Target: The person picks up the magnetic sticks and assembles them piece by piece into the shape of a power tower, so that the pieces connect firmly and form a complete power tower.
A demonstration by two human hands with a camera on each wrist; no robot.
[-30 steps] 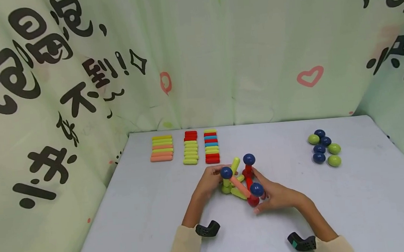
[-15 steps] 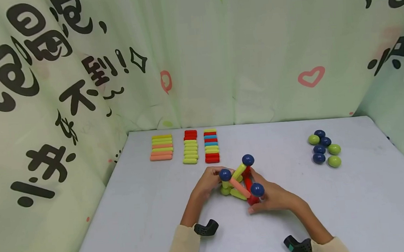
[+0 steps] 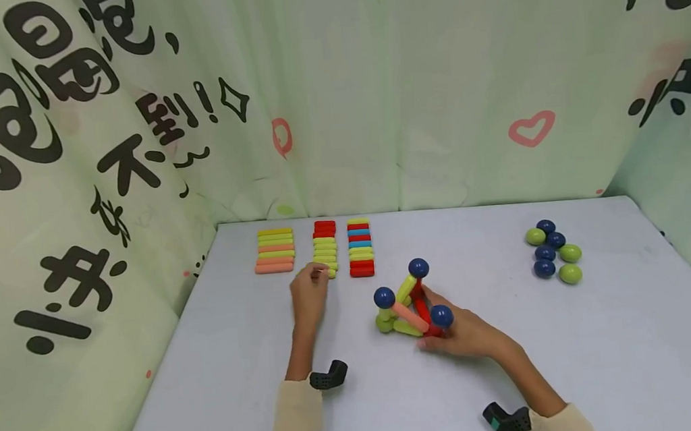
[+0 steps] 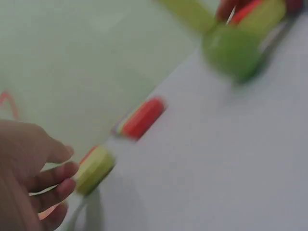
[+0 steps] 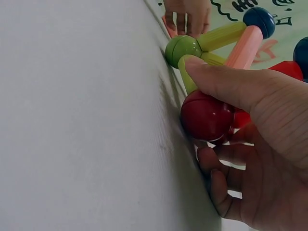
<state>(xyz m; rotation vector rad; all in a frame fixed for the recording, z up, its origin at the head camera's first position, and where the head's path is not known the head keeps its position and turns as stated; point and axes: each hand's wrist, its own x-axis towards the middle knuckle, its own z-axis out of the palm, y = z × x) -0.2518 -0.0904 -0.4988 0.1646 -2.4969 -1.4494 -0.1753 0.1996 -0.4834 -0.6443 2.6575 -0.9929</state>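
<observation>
A frame built of rods and balls (image 3: pixel 410 317) stands on the table. It has blue balls (image 3: pixel 384 297) on top, a green ball (image 5: pixel 182 52) and a red ball (image 5: pixel 206 115) at its base, and a salmon rod slanting across. My right hand (image 3: pixel 467 331) holds its right side, the thumb on a yellow-green rod and the fingers curled by the red ball. Over at the middle column of short rods (image 3: pixel 324 242), my left hand (image 3: pixel 310 293) has its fingertips at the near yellow-green ones. In the left wrist view these fingertips lie beside the blurred rod (image 4: pixel 96 169), bent loosely, nothing visibly pinched.
Left of that column lie longer yellow-green and salmon rods (image 3: pixel 273 251). Red, blue and yellow-green rods (image 3: pixel 360 248) form a column to its right. Several loose blue and green balls (image 3: pixel 570 253) sit at the table's right. A printed curtain (image 3: pixel 434 100) hangs behind.
My left hand has left the frame of rods and moved left and away to the middle column. A yellow-green rod that stood free now leans to the rear blue ball. My right hand stays.
</observation>
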